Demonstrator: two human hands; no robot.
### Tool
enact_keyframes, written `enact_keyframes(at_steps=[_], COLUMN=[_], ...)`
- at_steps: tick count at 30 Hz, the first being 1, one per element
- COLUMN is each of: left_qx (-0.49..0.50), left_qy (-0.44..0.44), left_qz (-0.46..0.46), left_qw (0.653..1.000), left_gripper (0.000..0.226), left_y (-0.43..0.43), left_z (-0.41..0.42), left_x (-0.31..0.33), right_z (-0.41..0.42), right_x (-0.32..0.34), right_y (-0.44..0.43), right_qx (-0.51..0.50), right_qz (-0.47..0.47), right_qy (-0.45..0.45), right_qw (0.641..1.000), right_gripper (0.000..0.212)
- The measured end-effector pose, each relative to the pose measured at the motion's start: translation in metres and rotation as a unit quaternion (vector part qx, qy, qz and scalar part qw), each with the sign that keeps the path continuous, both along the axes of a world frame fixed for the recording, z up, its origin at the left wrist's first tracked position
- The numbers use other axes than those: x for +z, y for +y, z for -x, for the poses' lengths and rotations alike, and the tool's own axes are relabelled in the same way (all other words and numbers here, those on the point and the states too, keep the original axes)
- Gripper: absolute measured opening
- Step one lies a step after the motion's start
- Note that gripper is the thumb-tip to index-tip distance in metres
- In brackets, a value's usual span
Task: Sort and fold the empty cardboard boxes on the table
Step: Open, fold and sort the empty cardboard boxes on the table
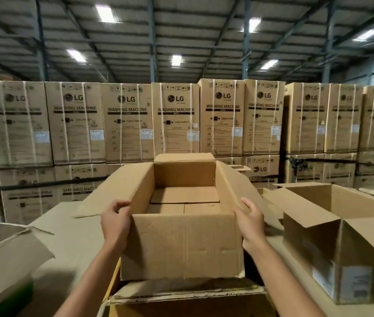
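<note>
Head view, held item: we hold one open cardboard box (181,245) between both hands; its top flaps are spread outward and its bottom flaps show inside.
Left hand grip: our left hand (115,223) grips the box at the near left corner, fingers curled over the fold where the left flap begins.
Right hand grip: our right hand (250,223) clasps the near right corner, thumb toward the front wall, fingers on the outer side wall.
Box position: the box sits directly between the two grips with its near wall facing us. Its bottom edge is just above a flattened cardboard sheet (181,294) below the hands; we cannot tell whether they touch.
Right of the right grip: a second open box (318,243) stands near, apart from the held box.
Left of the left grip: the table (71,225) surface, then a third box (3,252) well apart, partly out of frame.
Beyond the grips: stacked washing machine cartons (126,122) form a wall under ceiling lights (106,12).
</note>
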State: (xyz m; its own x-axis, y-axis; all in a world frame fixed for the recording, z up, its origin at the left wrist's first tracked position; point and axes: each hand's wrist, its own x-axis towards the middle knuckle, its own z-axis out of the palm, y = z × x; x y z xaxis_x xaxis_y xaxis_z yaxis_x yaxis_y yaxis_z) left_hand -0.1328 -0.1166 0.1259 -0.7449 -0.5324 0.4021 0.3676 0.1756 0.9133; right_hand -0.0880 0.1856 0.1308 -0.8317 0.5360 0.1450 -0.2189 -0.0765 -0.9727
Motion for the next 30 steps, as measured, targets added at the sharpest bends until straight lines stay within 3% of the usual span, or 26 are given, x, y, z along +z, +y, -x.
enact_keyframes(at_steps=[4,8,11,15,18,20,22,25,27,30], left_qx=[-0.037,-0.051,-0.051,-0.061,-0.072,-0.083,-0.093,-0.098,-0.089,-0.06], left_qy=[-0.202,-0.269,-0.29,-0.305,-0.331,-0.358,-0.408,-0.46,-0.457,-0.43], left_qz=[0.146,0.224,0.231,0.238,0.261,0.328,0.433,0.536,0.564,0.606], left_qw=[0.968,0.935,0.927,0.92,0.904,0.87,0.798,0.701,0.682,0.667], left_gripper=[0.02,0.037,0.041,0.044,0.046,0.042,0.037,0.038,0.04,0.041], left_y=[-0.009,-0.011,-0.013,-0.012,-0.011,-0.007,0.002,0.019,0.026,0.031], left_z=[0.026,0.036,0.047,0.062,0.073,0.076,0.066,0.049,0.048,0.046], left_x=[-0.059,-0.087,-0.083,-0.091,-0.099,-0.107,-0.117,-0.129,-0.129,-0.113], right_z=[0.027,0.043,0.052,0.058,0.068,0.072,0.068,0.062,0.067,0.074], right_x=[-0.053,-0.059,-0.065,-0.076,-0.076,-0.079,-0.092,-0.12,-0.119,-0.101], right_y=[0.011,0.003,0.006,0.019,0.021,0.021,0.024,0.028,0.028,0.025], right_qx=[0.057,0.059,0.063,0.083,0.094,0.085,0.091,0.124,0.138,0.17], right_qz=[-0.186,-0.346,-0.342,-0.312,-0.366,-0.437,-0.513,-0.565,-0.605,-0.684], right_qy=[-0.157,-0.166,-0.179,-0.167,-0.17,-0.217,-0.299,-0.351,-0.34,-0.324], right_qw=[0.968,0.922,0.92,0.932,0.91,0.869,0.799,0.736,0.706,0.632], right_gripper=[0.048,0.017,0.028,0.019,0.025,0.024,0.013,0.028,0.03,0.027])
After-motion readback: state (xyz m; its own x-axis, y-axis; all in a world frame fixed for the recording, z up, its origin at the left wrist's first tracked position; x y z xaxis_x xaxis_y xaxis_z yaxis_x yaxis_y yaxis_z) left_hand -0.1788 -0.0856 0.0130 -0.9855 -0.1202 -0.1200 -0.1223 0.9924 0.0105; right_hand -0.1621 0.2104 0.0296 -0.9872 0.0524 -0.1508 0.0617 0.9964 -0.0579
